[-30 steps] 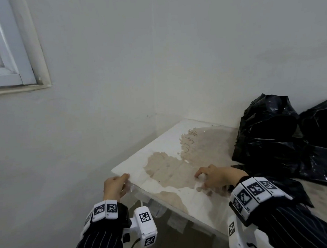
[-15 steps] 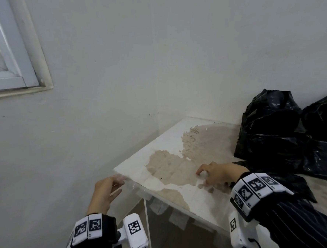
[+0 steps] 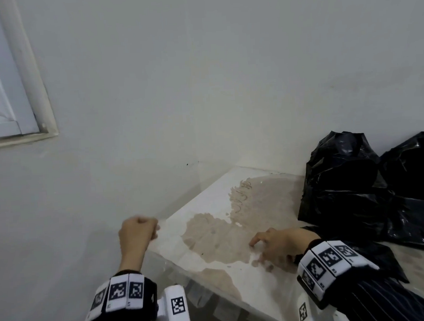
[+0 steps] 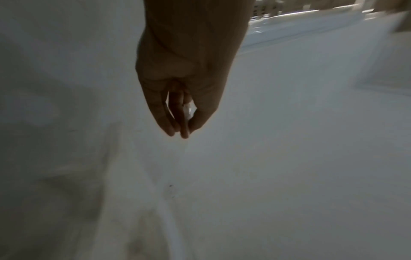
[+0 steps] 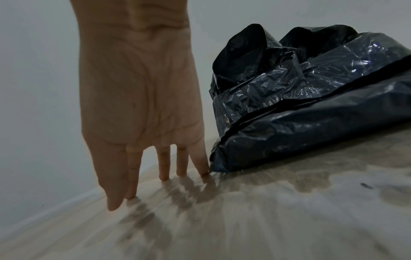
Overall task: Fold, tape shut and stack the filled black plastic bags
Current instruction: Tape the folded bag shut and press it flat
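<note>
bare table (image 3: 208, 197) left of the black bags (image 3: 344, 189) — wall (image 3: 226, 85) blocks behind.

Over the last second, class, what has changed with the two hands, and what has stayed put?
The left hand has left the table corner, risen and now pinches a clear strip, probably tape. The right hand stays fingertips-down on the tabletop; the black bags have not moved.

No readable words, brands or numbers anywhere. Only black-and-white square code patterns, on the white blocks of the left wristband (image 3: 122, 291) and right wristband (image 3: 328, 260), and on the white camera housings (image 3: 177, 305) below the wrists; not legible as text.
</note>
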